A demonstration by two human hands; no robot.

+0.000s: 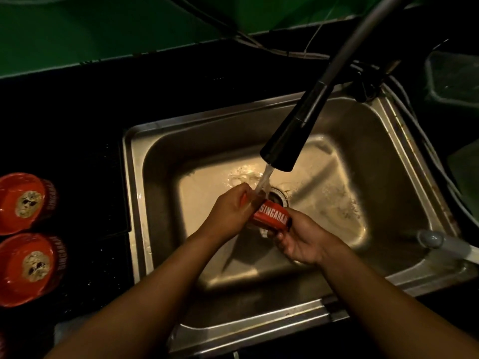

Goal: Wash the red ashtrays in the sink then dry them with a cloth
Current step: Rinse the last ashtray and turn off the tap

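A red ashtray [271,219] with white lettering on its side is held tilted over the drain of the steel sink [388,141]. My right hand [302,238] grips its lower right side from beneath. My left hand [233,207] holds its left rim, fingers curled over the edge. Water runs from the black faucet head [293,130] onto the ashtray and my left fingers. Two more red ashtrays [24,202] [32,268] with a skull emblem sit upright on the dark counter at the left.
The dark counter [85,130] surrounds the sink, with a green wall behind and cables along it. A grey handle [440,242] lies across the sink's right rim. A dark container [453,76] stands at the far right. No cloth is in view.
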